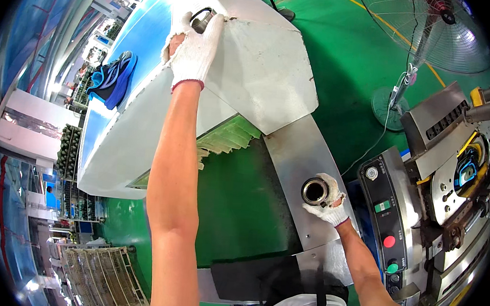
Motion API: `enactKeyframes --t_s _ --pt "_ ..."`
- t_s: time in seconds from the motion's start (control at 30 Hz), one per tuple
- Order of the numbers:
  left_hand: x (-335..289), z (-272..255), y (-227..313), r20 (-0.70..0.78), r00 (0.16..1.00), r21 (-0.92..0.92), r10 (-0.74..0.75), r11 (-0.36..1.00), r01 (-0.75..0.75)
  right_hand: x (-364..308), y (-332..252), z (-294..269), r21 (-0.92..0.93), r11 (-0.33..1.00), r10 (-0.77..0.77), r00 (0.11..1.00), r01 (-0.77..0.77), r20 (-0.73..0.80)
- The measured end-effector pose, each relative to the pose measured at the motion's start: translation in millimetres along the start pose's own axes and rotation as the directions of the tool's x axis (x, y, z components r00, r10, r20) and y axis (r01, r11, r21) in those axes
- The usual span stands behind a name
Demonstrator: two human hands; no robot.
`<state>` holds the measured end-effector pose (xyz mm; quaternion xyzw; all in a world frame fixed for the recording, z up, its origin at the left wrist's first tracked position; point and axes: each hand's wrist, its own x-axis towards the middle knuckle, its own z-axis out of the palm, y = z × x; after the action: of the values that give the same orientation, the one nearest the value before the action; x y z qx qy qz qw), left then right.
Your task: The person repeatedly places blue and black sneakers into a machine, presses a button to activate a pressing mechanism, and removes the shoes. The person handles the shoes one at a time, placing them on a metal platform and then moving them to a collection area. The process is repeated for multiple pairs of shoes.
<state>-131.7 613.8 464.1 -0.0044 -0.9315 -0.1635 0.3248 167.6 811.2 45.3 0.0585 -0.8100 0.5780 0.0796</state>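
Note:
My left hand (198, 56), in a white knit glove with holes in it, reaches far forward over the grey sheet-metal housing. Its thumb and fingers close round a shiny, round metal piece (202, 20) with a dark hollow. My right hand (332, 207), gloved the same way, is closer to me above a bare metal strip (293, 151). Its fingers wrap the side of a metal cup (314, 191), whose open mouth faces up. I cannot make out anything inside. A blue and black shoe (113, 81) lies on the blue conveyor belt (151, 27), left of my left hand.
To the right stands a machine with a control panel (389, 208) and a blue shoe part (467, 169) in it. A caged floor fan (435, 30) trails a cable over the green floor. Green ragged strips (229, 135) hang under the housing. A wire rack (102, 279) stands lower left.

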Motion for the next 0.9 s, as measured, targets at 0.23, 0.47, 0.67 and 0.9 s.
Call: enactKeyframes --t_s 0.23,0.47,0.67,0.9 --pt "-2.2 -6.2 -11.4 0.008 1.0 -0.011 0.02 1.0 -0.019 7.8 -12.5 -6.7 -0.036 0.995 -0.091 0.995 0.09 -0.026" --pt "8.4 -6.8 -20.2 0.059 0.993 0.019 0.101 0.995 -0.102 14.6 -16.3 -7.4 -0.012 0.992 -0.129 0.991 0.129 -0.044" --pt "9.3 -1.7 -22.6 0.079 0.989 -0.012 0.123 0.992 -0.122 17.7 -24.2 -11.1 -0.013 0.995 -0.102 0.992 0.101 -0.07" --pt "29.0 -38.0 -139.9 -0.065 0.968 0.073 0.241 0.969 -0.236 33.7 -48.3 -9.9 0.123 0.98 0.169 0.98 -0.156 -0.101"
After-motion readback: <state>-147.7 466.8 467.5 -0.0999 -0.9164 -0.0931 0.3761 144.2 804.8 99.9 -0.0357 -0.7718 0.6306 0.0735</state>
